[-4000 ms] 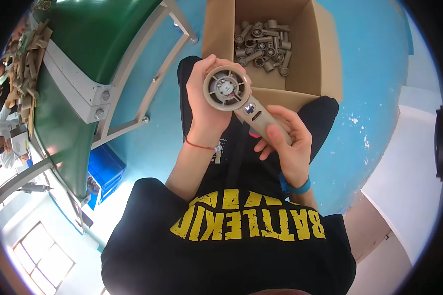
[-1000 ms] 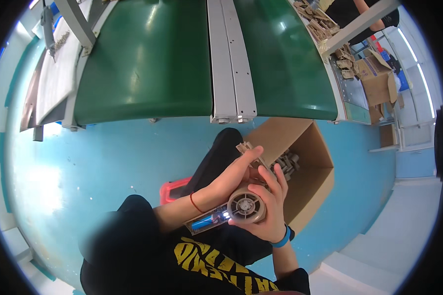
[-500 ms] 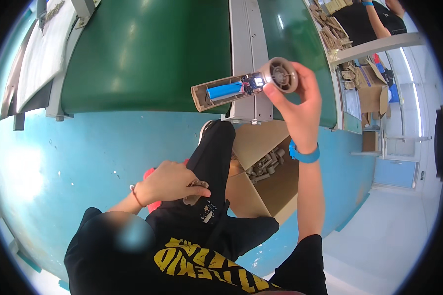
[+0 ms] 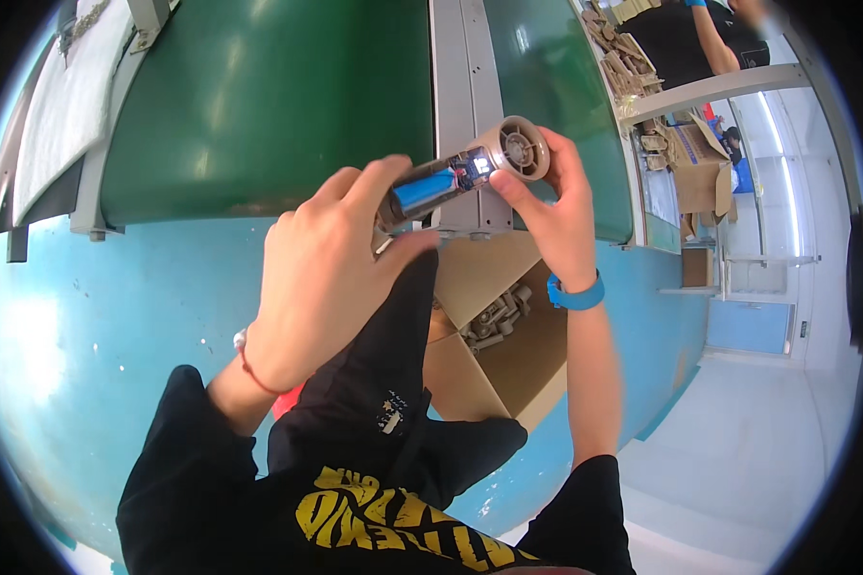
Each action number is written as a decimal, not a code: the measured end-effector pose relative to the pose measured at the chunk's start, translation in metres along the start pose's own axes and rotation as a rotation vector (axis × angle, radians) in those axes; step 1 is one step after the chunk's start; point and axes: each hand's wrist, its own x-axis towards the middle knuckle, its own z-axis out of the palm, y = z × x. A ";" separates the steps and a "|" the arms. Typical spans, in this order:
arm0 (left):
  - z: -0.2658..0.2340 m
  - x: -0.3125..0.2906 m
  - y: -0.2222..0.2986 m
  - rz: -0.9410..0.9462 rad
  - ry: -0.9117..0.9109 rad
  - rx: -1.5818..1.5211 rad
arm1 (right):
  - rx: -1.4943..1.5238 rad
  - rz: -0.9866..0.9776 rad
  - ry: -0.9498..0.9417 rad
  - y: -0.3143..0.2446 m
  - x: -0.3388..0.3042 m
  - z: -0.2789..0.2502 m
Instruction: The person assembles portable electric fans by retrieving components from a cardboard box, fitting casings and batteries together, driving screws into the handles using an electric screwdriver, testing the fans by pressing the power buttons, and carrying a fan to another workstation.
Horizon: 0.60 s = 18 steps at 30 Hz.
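A beige handheld fan (image 4: 489,153) is held up over the near edge of the green belt, its handle pointing left. The handle is uncovered along one side, showing a blue battery (image 4: 424,191) and a small circuit board (image 4: 472,169) with a lit white display. My right hand (image 4: 558,206) grips the round fan head between thumb and fingers. My left hand (image 4: 326,249) closes round the far end of the handle, fingers above and thumb below. Those fingers hide the handle's end, and I cannot make out whether the small beige piece is still in them.
A cardboard box (image 4: 479,383) with several beige parts stands on the blue floor (image 4: 163,316) below. The green conveyor belt (image 4: 268,105) has a grey metal rail (image 4: 465,86). More beige parts (image 4: 623,57) lie at the far right, near another person (image 4: 690,48).
My left hand has risen from my lap, where it held a small beige piece, to the fan's handle end. The fan has tilted slightly and shifted left in view.
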 end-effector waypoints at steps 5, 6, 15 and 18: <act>0.007 0.000 -0.003 0.008 0.002 -0.034 | -0.213 -0.338 0.018 0.001 0.010 -0.028; 0.004 -0.001 -0.006 -0.016 0.009 -0.026 | -0.198 -0.339 -0.004 -0.017 0.020 -0.042; 0.012 0.002 -0.007 -0.001 0.032 -0.108 | -0.712 -0.617 -0.139 -0.039 0.074 0.025; 0.014 0.002 -0.012 0.035 0.100 -0.106 | -0.524 -0.509 -0.043 -0.057 0.076 0.022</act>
